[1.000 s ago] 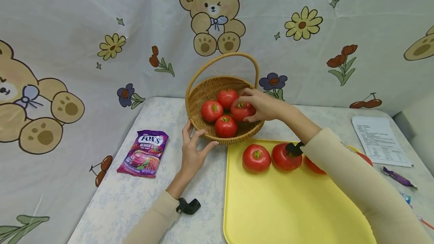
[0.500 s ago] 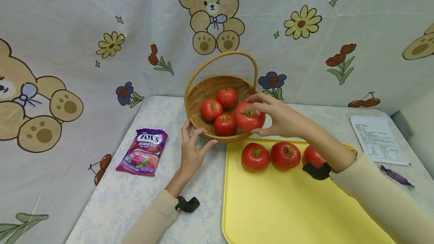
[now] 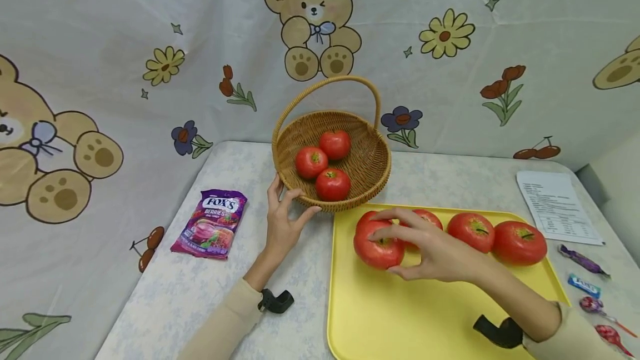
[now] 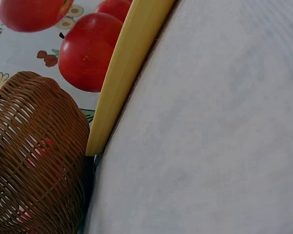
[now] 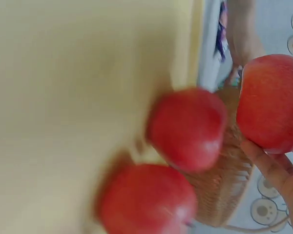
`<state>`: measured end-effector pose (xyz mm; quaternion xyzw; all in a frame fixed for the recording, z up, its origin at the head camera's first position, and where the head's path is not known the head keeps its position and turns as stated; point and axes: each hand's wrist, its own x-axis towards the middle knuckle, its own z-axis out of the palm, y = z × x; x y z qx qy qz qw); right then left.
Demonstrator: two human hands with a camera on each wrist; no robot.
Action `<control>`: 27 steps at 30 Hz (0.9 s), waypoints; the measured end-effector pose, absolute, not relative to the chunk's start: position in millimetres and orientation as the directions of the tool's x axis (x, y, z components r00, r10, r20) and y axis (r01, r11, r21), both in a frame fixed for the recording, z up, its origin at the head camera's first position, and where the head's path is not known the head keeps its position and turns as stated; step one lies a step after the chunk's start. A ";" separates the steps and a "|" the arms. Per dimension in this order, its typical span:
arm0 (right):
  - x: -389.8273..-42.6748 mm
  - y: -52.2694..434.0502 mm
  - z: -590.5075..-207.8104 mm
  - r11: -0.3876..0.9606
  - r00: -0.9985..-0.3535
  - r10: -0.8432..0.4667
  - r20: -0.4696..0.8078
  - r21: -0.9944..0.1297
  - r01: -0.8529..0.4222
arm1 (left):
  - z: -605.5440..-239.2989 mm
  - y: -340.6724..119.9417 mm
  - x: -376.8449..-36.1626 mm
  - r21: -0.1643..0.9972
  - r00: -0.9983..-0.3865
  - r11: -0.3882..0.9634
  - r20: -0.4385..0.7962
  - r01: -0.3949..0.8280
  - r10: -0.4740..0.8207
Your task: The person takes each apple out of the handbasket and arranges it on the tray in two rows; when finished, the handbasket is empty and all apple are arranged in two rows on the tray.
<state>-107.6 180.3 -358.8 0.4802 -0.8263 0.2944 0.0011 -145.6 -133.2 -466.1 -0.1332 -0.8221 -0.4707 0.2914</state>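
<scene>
Landmark: I take the yellow tray [image 3: 440,315] as my reference for everything here.
Right hand: my right hand [image 3: 435,249] sits over the tray's far-left part, fingers curled round a red tomato [image 3: 377,246], thumb under it on the near side.
Held tomato: it sits low over the tray, just in front of the row tomato [image 3: 425,218] my fingers partly hide; I cannot tell whether it touches the tray floor yet.
Key relation: the free tray floor lies straight under my right hand and toward me; the row of tomatoes runs rightward along the tray's far edge, out to the far-right tomato [image 3: 520,242].
Long axis: the tomato is round, stem end up.
Left hand: my left hand [image 3: 282,221] rests off the tray's far-left corner, fingers loosely spread against the near rim of the wicker basket [image 3: 372,168].
Nearer hand: right, by a wide margin.
Basket: touching or just beside the tray's far-left corner, three tomatoes inside.
</scene>
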 end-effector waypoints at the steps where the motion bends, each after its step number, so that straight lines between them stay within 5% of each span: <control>1: -101.2 180.8 -363.3 0.367 -0.542 -0.791 0.285 -0.489 -0.792 | -466.2 -133.3 -146.0 0.696 -0.794 0.520 0.605 0.495 -0.054; 14: -71.0 184.1 -415.2 0.383 -0.575 -0.782 0.242 -0.541 -0.749 | -467.3 -134.3 -145.0 0.698 -0.793 0.514 0.607 0.499 -0.054; 27: -69.2 184.5 -425.8 0.370 -0.568 -0.783 0.253 -0.544 -0.753 | -468.4 -134.9 -146.7 0.692 -0.785 0.508 0.618 0.514 -0.048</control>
